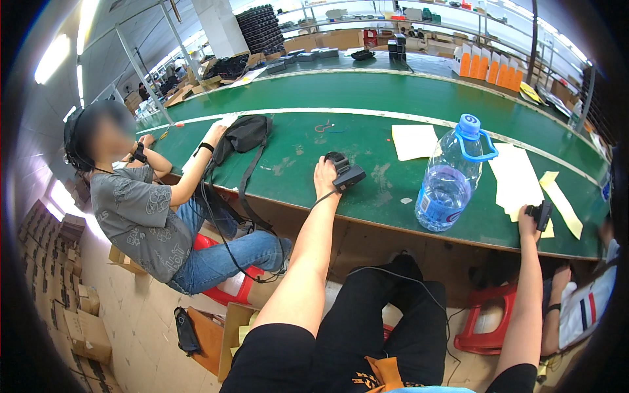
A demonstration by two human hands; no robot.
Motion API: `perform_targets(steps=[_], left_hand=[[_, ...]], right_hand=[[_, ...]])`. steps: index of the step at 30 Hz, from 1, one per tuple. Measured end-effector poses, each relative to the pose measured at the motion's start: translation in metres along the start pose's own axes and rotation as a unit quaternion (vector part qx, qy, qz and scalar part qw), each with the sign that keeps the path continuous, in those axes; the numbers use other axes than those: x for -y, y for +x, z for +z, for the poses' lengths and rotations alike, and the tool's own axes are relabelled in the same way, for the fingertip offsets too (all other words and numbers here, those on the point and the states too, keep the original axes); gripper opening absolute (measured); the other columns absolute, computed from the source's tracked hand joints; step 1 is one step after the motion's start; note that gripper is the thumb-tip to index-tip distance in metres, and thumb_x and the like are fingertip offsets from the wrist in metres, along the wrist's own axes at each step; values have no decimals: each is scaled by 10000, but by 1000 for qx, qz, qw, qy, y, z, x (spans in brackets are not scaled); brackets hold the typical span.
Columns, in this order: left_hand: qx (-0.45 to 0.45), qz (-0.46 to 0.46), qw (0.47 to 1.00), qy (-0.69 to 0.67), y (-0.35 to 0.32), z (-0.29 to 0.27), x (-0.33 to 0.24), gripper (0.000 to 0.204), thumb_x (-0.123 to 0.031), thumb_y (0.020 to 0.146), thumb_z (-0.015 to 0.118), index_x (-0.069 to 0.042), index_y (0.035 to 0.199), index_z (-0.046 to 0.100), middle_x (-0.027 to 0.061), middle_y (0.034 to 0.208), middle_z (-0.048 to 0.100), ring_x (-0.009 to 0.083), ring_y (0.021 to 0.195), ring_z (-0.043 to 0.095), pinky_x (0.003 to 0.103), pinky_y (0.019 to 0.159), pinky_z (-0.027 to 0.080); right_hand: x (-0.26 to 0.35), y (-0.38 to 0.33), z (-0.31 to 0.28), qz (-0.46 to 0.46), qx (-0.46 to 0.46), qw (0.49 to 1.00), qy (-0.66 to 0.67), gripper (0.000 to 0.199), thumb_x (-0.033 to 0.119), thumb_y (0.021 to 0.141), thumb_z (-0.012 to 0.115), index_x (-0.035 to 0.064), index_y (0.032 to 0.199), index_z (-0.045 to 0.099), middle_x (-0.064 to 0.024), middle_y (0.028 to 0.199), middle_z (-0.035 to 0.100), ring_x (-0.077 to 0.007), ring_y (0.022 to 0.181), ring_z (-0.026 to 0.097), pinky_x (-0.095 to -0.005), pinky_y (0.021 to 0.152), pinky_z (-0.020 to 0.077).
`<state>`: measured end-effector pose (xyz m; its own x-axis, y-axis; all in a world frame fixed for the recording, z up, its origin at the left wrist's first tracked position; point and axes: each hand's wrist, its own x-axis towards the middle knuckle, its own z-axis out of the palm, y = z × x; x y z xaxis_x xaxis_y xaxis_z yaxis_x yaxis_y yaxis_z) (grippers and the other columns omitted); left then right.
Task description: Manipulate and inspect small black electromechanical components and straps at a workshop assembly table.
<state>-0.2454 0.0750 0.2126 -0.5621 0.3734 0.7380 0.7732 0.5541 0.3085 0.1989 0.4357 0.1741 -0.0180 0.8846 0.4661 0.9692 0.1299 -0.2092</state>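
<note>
On the green table before me rests my left hand (324,177), with a black device (348,175) at its right side and a cable along the forearm. Whether its fingers are curled or flat is not clear. My right hand (527,226) lies at the table's near edge on the right, by yellowish paper sheets (514,173). Another small black device (541,214) beside it covers most of its fingers. Between my hands, closer to the right one, stands a large clear bottle (447,180) with a blue cap and handle, partly filled.
A seated person (144,203) at the left reaches toward a black bag (249,134) on the table. A yellow sheet (414,141) lies behind the bottle. Orange-and-white boxes (488,65) line the far right. A red stool (486,321) stands below the table; another person's arm shows at the right.
</note>
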Motion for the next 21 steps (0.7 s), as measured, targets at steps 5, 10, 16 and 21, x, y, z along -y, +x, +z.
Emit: perform_targets(steps=[5,10,16,21], left_hand=[[1,-5,1000,-18,-1,1,2,254,-130,672,595,9,876,532,207,1027,509,349,895,505,402,786,427],[-23,14,1000,-7,0,-2,-2,254,-126,664,597,-2,879,538,177,930,516,340,848,507,402,754,432],[-25,25,999,-8,0,-3,-4,253,-115,651,608,-2,867,541,176,929,515,338,855,507,399,758,431],[-4,12,1000,10,-1,2,4,301,-124,626,638,9,872,529,216,1019,510,360,913,501,401,809,423]], right_hand=[[-3,2,5,-3,-11,1000,-7,486,453,801,419,66,1066,543,-165,1072,549,-312,998,526,-394,879,408],[-8,6,11,1,15,1000,-6,491,456,802,416,63,1067,543,-169,1078,545,-315,991,528,-394,864,418],[-15,10,23,-7,15,1000,7,497,463,802,418,61,1068,541,-171,1074,545,-314,991,528,-397,852,425],[-6,5,9,-7,12,1000,4,521,477,795,410,48,1057,547,-168,1067,552,-312,975,533,-395,843,426]])
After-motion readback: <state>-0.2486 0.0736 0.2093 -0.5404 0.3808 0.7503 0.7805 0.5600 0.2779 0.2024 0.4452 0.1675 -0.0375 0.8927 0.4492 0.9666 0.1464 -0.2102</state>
